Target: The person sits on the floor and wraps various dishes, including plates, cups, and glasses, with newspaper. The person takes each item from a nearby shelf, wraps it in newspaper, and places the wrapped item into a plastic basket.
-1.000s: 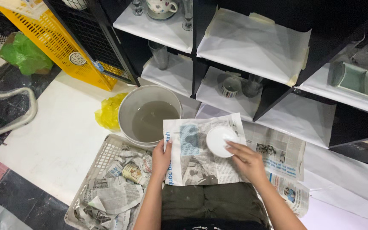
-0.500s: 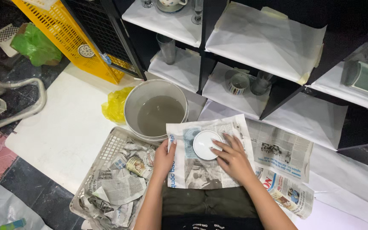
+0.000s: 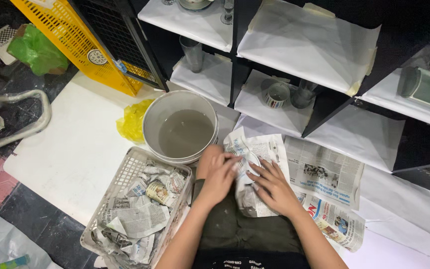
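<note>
A small white dish (image 3: 251,163) lies on a sheet of newspaper (image 3: 262,149) spread over my lap. My left hand (image 3: 218,172) grips the sheet's left edge and has it folded up against the dish. Opposite it, my right hand (image 3: 272,182) rests on the sheet with its fingertips touching the dish's right rim. Only a sliver of the dish shows between the two hands.
A grey bucket (image 3: 151,124) of murky water stands just ahead, a yellow bag (image 3: 131,122) to its left. A white basket (image 3: 125,174) of crumpled newspaper sits at my left. More newspaper sheets (image 3: 324,172) lie to the right. Black shelves (image 3: 235,55) hold cups and glasses.
The flat sheet has been folded: my left hand lifted its left side over the dish, which is now mostly covered. My right hand slid from the dish's top to its right edge.
</note>
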